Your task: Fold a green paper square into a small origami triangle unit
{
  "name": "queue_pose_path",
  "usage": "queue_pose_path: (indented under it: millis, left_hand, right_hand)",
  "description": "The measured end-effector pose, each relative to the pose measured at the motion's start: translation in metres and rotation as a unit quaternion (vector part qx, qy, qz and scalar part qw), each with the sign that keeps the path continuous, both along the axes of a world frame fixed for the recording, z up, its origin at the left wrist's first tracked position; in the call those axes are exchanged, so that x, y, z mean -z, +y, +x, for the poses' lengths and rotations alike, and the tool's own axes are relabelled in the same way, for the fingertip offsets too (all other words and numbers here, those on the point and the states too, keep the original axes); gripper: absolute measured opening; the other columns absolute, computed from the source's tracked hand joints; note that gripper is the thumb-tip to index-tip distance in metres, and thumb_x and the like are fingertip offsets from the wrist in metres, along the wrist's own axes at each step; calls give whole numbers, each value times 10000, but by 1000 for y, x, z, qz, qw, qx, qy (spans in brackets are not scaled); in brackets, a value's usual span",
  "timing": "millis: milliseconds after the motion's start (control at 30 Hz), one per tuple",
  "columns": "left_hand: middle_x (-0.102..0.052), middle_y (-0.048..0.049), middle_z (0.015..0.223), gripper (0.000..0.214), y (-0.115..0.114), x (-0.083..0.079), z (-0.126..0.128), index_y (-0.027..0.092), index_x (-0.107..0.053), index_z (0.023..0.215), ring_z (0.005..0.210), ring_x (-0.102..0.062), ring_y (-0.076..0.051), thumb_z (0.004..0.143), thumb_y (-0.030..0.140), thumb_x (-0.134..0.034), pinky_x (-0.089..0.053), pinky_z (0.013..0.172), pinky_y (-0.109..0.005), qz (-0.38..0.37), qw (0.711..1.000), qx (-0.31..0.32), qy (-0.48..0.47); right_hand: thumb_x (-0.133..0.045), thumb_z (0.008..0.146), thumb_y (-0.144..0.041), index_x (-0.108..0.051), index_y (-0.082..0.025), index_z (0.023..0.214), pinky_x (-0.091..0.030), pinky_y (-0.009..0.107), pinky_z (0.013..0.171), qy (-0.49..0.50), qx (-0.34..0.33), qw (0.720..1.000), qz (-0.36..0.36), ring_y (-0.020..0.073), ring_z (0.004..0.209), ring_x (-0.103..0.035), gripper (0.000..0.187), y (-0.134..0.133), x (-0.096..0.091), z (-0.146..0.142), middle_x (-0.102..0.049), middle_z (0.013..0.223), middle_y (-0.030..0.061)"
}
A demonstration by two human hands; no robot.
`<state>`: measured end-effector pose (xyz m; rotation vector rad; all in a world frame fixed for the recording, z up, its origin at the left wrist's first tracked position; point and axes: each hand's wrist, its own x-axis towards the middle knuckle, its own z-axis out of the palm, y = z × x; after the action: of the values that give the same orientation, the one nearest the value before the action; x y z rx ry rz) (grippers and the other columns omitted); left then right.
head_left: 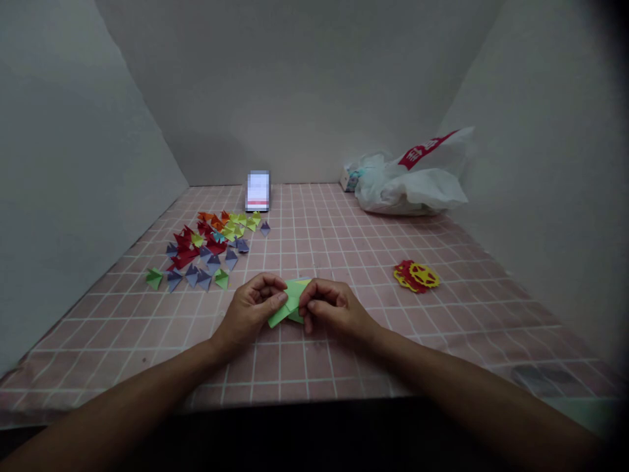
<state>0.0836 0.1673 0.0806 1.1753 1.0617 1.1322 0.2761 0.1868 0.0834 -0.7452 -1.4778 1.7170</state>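
A partly folded sheet of light green paper (pixel 291 303) is held between my two hands, just above the table near its front. My left hand (pixel 258 301) pinches the paper's left side between thumb and bent fingers. On the other side my right hand (pixel 331 305) grips the right edge, its fingers curled and the thumb pressed in. Creased flaps of the paper show in the gap between the hands; its ends are hidden behind my fingers.
Folded paper pieces (pixel 204 249) in several colours lie in a group at the left. A phone (pixel 258 191) stands upright by the back wall. To the right are red and yellow star-patterned discs (pixel 417 276); behind them, a white plastic bag (pixel 413 187) and a small box (pixel 348 178).
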Motion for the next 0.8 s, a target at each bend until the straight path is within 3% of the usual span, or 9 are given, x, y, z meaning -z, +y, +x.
queue_pose_path:
  millis: [167, 300, 367, 500, 633, 800]
  left_hand:
    - [-606, 17, 764, 180, -3, -2, 1, 195, -594, 935, 666, -565, -111, 799, 261, -691, -458, 601, -210, 55, 997, -14, 44]
    - [-622, -4, 819, 141, -8, -2, 2, 202, -601, 947, 714, -587, -124, 822, 232, -659, -478, 635, -231, 113, 988, 10, 100]
    - [-633, -12, 835, 128, -9, -2, 2, 203, -606, 943, 740, -601, -130, 823, 214, -653, -486, 663, -242, 143, 981, 16, 130]
    - [-628, -12, 833, 108, -9, -1, 3, 201, -611, 917, 745, -606, -131, 820, 202, -657, -492, 678, -245, 152, 979, 3, 138]
    - [-619, 1, 806, 120, -6, -1, 2, 200, -622, 909, 720, -591, -122, 807, 220, -683, -479, 637, -220, 118, 989, -1, 91]
    - [-658, -14, 872, 161, 0, 0, -3, 215, -685, 1010, 744, -596, -120, 892, 286, -602, -482, 673, -222, 60, 997, 26, 48]
  right_hand:
    - [-573, 806, -228, -561, -194, 819, -344, 222, 492, -13, 65, 997, 48, 92, 510, -436, 38, 2, 1, 1, -486, 619, -53]
    - [-567, 856, -304, -627, -175, 807, -389, 249, 601, -89, 19, 988, 128, 131, 679, -501, 151, 1, -2, -1, -570, 745, 10]
    - [-565, 861, -302, -618, -172, 744, -371, 249, 588, -124, -5, 984, 132, 125, 653, -479, 182, 0, -2, -2, -555, 706, 6]
    - [-551, 871, -295, -520, -179, 635, -293, 237, 504, -129, -21, 986, 106, 95, 541, -379, 265, -1, 1, -3, -459, 591, -28]
    - [-558, 882, -315, -498, -184, 641, -268, 226, 463, -93, -18, 993, 67, 86, 501, -366, 280, -2, 2, -3, -451, 560, -38]
    - [-598, 870, -368, -502, -183, 663, -214, 205, 394, -23, -20, 999, -31, 58, 420, -315, 294, 1, 5, -1, -431, 526, -63]
